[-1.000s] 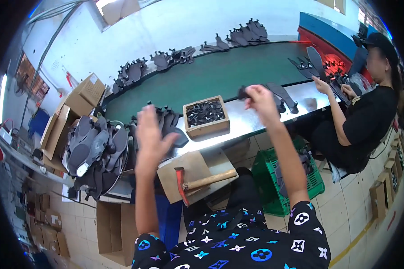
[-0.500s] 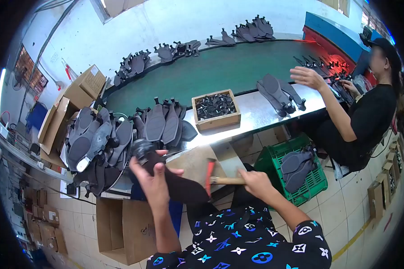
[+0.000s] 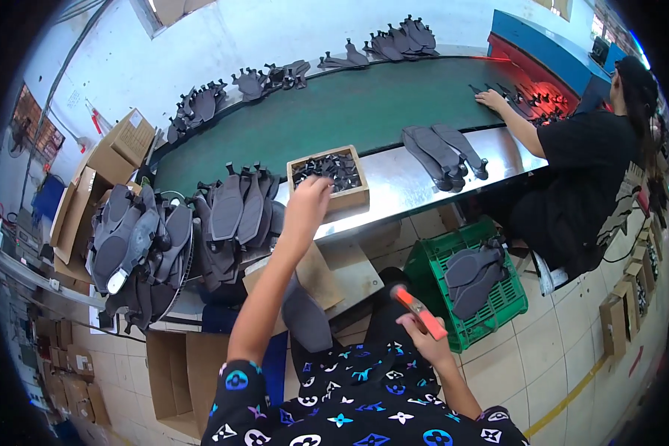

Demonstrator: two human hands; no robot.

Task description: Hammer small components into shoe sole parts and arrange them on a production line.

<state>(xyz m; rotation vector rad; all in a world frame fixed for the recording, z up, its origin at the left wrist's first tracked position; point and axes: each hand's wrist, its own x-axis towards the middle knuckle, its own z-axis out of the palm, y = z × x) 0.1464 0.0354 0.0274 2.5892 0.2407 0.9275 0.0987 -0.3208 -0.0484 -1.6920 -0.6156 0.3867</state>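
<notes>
My left hand (image 3: 312, 196) reaches over the near rim of a wooden box (image 3: 354, 197). Its fingers are drawn together at small black pieces (image 3: 340, 168) in the box; what they grip is too small to make out. Low at the right, my right hand (image 3: 426, 343) is closed on a hammer (image 3: 419, 311) with a red-orange head, held close to my body. A dark grey shoe sole (image 3: 305, 318) lies below my left forearm, between my lap and a board (image 3: 353, 280) in front of me. The forearm hides part of that board.
Heeled soles hang in a bunch (image 3: 234, 204) left of the box, beside a larger pile (image 3: 130, 238). More soles (image 3: 438, 152) lie on the metal edge of a green conveyor (image 3: 275, 134). A green crate (image 3: 464, 338) stands right; a co-worker (image 3: 583, 163) sits beyond it. A cardboard box (image 3: 201, 372) stands lower left.
My left hand has let go of the sole and moved up to the wooden box. The hammer has swung right, nearer my body. The co-worker's hand has moved to the conveyor.
</notes>
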